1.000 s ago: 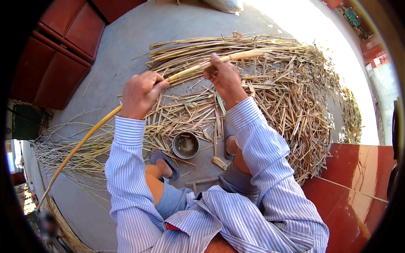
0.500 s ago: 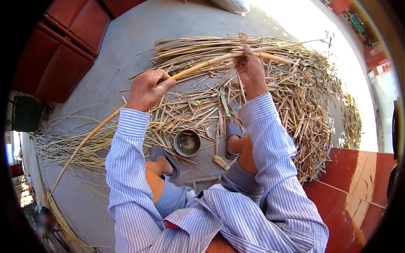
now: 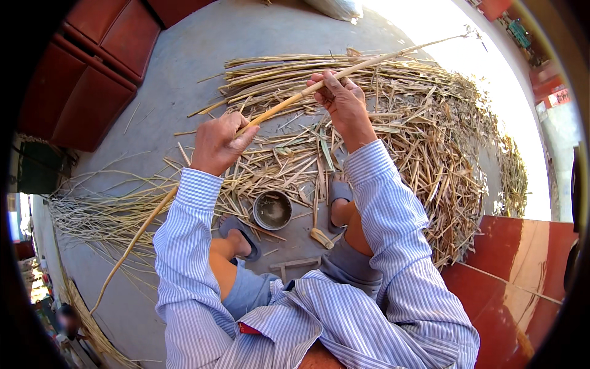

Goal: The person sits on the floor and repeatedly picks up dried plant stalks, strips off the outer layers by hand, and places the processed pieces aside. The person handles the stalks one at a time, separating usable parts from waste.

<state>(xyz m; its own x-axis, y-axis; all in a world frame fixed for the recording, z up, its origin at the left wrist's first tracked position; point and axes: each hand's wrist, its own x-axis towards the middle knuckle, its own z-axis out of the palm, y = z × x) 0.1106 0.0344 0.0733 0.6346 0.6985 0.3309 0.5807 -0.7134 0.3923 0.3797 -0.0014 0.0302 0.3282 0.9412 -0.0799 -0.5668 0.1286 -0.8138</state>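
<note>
You hold a long pale cane (image 3: 279,111) slantwise above the grey concrete floor (image 3: 184,67), over a heap of dry stalks (image 3: 424,135) with a small metal bowl (image 3: 272,210) between your sandalled feet. Red panels (image 3: 86,74) edge the floor. Your left hand (image 3: 218,144) is closed around the cane's middle, and your right hand (image 3: 341,98) pinches it higher up with curled fingers.

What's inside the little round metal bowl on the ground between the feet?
The metal bowl looks empty: only its dull grey inner wall and bottom show, with no stalks inside. Loose dry stalks lie around it on the concrete floor. What is under the bowl is covered.
</note>
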